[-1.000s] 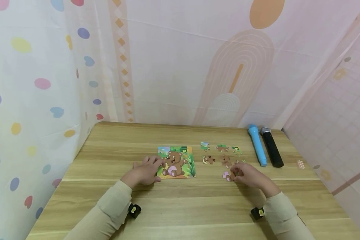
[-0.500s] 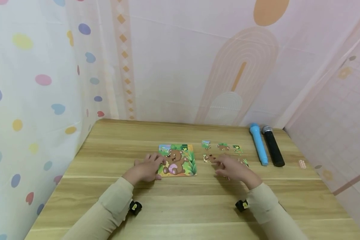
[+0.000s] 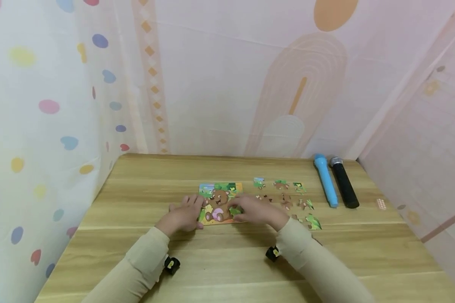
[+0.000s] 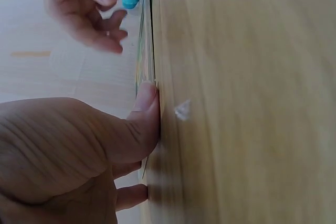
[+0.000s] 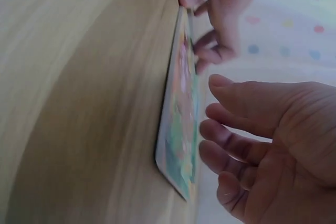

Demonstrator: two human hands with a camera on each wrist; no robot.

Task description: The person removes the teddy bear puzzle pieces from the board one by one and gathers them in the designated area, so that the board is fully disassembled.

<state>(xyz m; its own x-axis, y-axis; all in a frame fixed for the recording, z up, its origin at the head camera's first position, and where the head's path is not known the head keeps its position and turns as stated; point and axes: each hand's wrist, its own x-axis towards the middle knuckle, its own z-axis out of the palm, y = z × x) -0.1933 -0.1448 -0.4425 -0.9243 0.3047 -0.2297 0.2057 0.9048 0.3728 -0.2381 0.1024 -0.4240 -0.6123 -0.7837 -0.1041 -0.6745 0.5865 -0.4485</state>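
A bear-picture puzzle board (image 3: 217,213) lies flat on the wooden table. At its near left corner, my left hand (image 3: 185,215) holds the edge, the thumb (image 4: 147,98) along the near side and the fingers bent at the left side. My right hand (image 3: 255,210) hovers over the board's right part, hiding some of it. In the right wrist view that right hand (image 5: 273,140) is loosely curled with nothing between thumb and fingers, a little above the board (image 5: 181,114). Loose puzzle pieces (image 3: 282,184) lie to the right, some hidden behind the right hand and forearm.
A blue toy microphone (image 3: 326,181) and a black microphone (image 3: 343,183) lie at the back right. Near the table's right edge is a small pink-and-white item (image 3: 381,204). A patterned curtain (image 3: 212,84) stands behind the table (image 3: 227,256).
My right hand has moved left, from the lower loose pieces across to the board, uncovering pieces on the right. My left hand has stayed at the board's left corner.
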